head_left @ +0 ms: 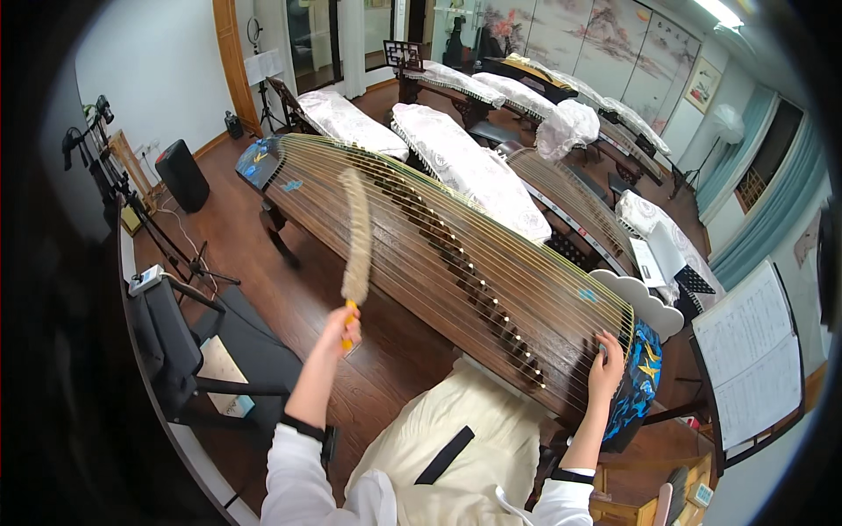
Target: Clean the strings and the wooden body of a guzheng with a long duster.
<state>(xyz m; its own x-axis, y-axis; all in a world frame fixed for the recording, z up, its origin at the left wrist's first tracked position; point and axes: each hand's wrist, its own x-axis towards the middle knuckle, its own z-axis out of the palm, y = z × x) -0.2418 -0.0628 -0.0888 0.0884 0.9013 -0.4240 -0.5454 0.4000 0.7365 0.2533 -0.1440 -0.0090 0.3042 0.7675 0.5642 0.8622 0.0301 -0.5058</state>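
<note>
In front of me a guzheng [395,243] stretches from upper left to lower right, its strings raised over a slanting row of dark bridges [473,277]. My left hand [342,329] grips the yellow handle of a fluffy beige duster [357,237]. The duster points upward, its head overlapping the near left part of the soundboard; whether it touches the strings I cannot tell. My right hand [606,368] is over the strings near the right end, beside the blue and gold painted end panel [641,371]. A small teal spot shows at its fingers, too small to identify.
A music stand with an open score [750,355] rises at the right. Below it sits a wooden box [618,483] with a brush. Cloth-covered instruments [467,164] stand beyond. At left are a black chair [164,335], a tripod [151,217] and a speaker [183,176].
</note>
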